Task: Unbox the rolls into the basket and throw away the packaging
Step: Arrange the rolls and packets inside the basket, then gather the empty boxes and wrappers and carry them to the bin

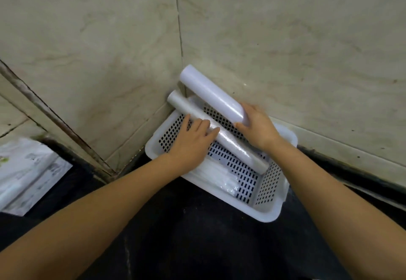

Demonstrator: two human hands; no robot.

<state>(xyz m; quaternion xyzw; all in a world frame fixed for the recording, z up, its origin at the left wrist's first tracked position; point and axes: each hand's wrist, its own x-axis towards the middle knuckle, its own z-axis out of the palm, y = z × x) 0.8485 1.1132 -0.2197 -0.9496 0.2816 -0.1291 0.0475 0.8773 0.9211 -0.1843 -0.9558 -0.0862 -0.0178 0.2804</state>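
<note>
Two rolls going into the basket, one in each hand.

The right hand (258,128) wraps the near end of the white roll (211,94), whose far end rises beyond the grip, above the basket (267,215) and toward the wall. The left hand (193,141) lies curled over the grey roll (219,133), which slants across the basket with its far end over the rim. A flat clear packet (216,177) lies in the bottom, under the left wrist. Best, I judge, to settle the grey roll first, then lower the white one alongside it. Packaging (28,174) waits well to the left.
</note>
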